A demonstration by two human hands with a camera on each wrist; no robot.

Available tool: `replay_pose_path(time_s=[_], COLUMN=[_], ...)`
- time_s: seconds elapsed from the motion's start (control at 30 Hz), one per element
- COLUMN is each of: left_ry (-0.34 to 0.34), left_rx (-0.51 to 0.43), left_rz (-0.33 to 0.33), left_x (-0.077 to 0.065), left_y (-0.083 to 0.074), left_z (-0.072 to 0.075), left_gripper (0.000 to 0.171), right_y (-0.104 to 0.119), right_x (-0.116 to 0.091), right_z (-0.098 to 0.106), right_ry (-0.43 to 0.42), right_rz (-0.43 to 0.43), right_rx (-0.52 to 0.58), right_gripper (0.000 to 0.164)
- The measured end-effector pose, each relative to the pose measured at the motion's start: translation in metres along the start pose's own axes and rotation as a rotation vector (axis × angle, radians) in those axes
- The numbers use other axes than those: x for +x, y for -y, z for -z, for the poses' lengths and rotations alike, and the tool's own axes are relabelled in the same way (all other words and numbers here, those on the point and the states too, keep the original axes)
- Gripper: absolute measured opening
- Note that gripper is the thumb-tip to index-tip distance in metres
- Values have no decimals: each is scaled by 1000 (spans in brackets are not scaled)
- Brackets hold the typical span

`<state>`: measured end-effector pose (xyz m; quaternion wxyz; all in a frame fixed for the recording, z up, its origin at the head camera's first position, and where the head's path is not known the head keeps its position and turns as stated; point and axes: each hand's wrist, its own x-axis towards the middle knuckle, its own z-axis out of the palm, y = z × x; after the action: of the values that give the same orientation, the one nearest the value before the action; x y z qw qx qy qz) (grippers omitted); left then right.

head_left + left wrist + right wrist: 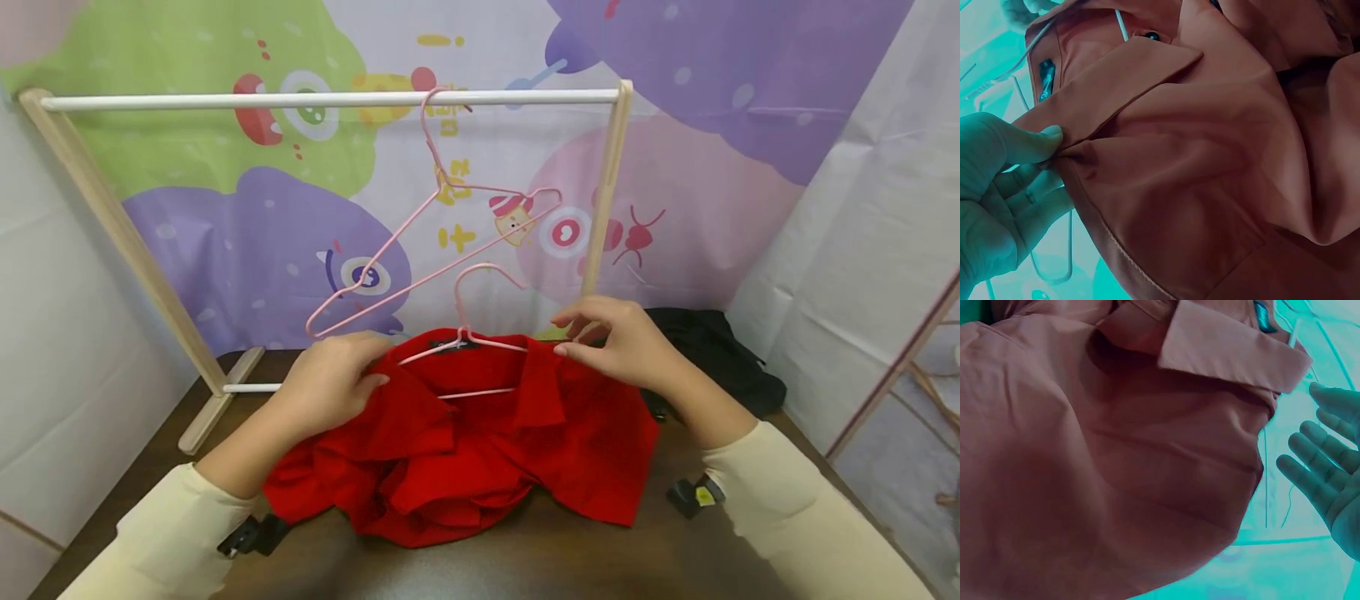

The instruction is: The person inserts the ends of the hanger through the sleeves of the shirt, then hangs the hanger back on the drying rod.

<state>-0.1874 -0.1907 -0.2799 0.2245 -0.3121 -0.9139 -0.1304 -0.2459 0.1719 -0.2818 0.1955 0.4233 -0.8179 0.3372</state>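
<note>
A red collared shirt [480, 467] lies bunched on the dark table, its collar raised around a pink hanger [487, 342]. The hanger's hook rises above the neckline, while its lower bar crosses inside the collar. My left hand [330, 383] pinches the shirt at the collar's left shoulder; the left wrist view shows the thumb [1041, 144] pressed on the cloth. Near the other shoulder, my right hand [622, 346] is apart from the fabric. In the right wrist view its fingers [1316, 481] are spread and hold nothing.
A rack with a white top rail [300, 101] and wooden legs [127, 233] stands behind the shirt. Another pink hanger [397, 229] hangs on that rail. Dark cloth [712, 358] lies at the back right, before a cartoon-printed backdrop [480, 50].
</note>
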Motion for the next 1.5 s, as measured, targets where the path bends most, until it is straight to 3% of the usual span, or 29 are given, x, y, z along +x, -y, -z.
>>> replay_pose_path(time_s=[0.4,0.63,0.77,1.07,1.5], left_ry=[-61,-95,-127,-145,-219], left_rx=[13,42,74,92,96], left_rz=[36,17,5,61,85], left_x=[-25,-40,-49,-70,-100], left_y=[4,8,12,18,36], left_z=[13,27,31,42,54], left_gripper=[24,24,26,29,35], right_y=[-7,-17,-24,-42,-63], right_x=[-7,-8,-9,-6,10], right_z=[16,29,32,28,22], right_ry=[-244,-345,-366,-412,-378], right_rz=[-94,-247,-309,-354,-444], right_rx=[26,221,257,263,226], right_gripper=[31,34,36,35,42])
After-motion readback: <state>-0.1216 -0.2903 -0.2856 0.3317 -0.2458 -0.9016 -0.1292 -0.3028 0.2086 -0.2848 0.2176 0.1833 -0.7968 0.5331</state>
